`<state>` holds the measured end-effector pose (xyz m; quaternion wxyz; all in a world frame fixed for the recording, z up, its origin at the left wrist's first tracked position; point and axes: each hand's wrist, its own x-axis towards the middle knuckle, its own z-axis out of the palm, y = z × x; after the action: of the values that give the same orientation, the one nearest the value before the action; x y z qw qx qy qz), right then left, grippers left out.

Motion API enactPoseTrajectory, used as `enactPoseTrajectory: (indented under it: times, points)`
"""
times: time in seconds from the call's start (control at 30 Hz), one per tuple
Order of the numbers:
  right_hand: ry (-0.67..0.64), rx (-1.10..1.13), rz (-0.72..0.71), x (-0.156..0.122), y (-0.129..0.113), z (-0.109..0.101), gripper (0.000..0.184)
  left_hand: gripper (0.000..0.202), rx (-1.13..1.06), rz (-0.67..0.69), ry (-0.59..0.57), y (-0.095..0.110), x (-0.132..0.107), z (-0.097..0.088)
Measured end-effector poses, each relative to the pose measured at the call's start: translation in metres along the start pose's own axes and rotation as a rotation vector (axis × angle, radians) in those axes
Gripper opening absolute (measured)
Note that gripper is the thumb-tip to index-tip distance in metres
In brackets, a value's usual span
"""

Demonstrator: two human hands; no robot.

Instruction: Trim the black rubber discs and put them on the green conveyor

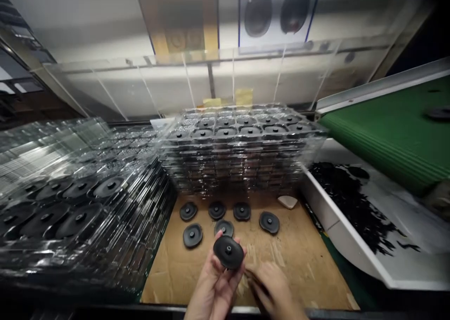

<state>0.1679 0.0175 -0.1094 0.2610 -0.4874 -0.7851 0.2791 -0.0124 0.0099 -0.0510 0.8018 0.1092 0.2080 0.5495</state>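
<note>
The fingers (213, 264) of our left hand (220, 282) curl around the edge of a black oval disc (228, 255), held above a cardboard sheet (302, 252). Our right hand (273, 282) is blurred beside it; we cannot tell its opening or grip. Six similar discs (269, 226) lie on the sheet, before stacked clear plastic trays (242, 165).

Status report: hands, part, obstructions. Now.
Left hand holding black oval part. Right hand close beside, motion-blurred, grip unclear. Nothing covering its face; six more parts beyond, on cardboard.
</note>
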Motion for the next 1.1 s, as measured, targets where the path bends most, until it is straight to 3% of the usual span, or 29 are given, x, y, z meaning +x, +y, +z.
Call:
enactPoseTrajectory:
  times: [0.13, 0.23, 0.37, 0.47, 0.53, 0.67, 0.8, 0.87, 0.97, 1.1]
  points:
    - [0.029, 0.061, 0.105, 0.002, 0.000, -0.031, 0.024, 0.045, 0.004, -0.019, 0.156, -0.003, -0.008, 0.012]
    - [0.095, 0.106, 0.179, 0.014, -0.028, -0.060, 0.027, 0.047, 0.062, -0.015, 0.262, -0.007, -0.005, 0.020]
    - [0.213, 0.175, -0.158, 0.034, -0.084, -0.075, 0.031, 0.054, 0.152, -0.110, 0.340, -0.008, 0.000, 0.035]
    - [0.014, 0.198, -0.196, 0.047, -0.106, -0.075, 0.023, 0.061, 0.214, -0.170, 0.381, -0.002, 0.000, 0.044]
    - [-0.057, 0.194, -0.138, 0.053, -0.110, -0.073, 0.022, 0.063, 0.215, -0.168, 0.417, 0.001, -0.001, 0.045]
    - [0.175, 0.135, -0.181, 0.053, -0.109, -0.067, 0.025, 0.059, 0.188, -0.179, 0.411, 0.008, 0.001, 0.038]
    - [0.034, 0.173, -0.183, 0.051, -0.111, -0.066, 0.022, 0.064, 0.182, -0.161, 0.369, 0.011, 0.003, 0.037]
    - [0.092, 0.125, -0.154, 0.054, -0.112, -0.067, 0.023, 0.063, 0.182, -0.169, 0.373, 0.010, 0.003, 0.042]
    - [0.179, 0.115, -0.220, 0.053, -0.113, -0.071, 0.024, 0.058, 0.200, -0.151, 0.359, 0.012, 0.001, 0.048]
    - [-0.035, 0.132, -0.175, 0.035, -0.109, -0.087, 0.023, 0.062, 0.177, -0.173, 0.294, 0.016, -0.006, 0.044]
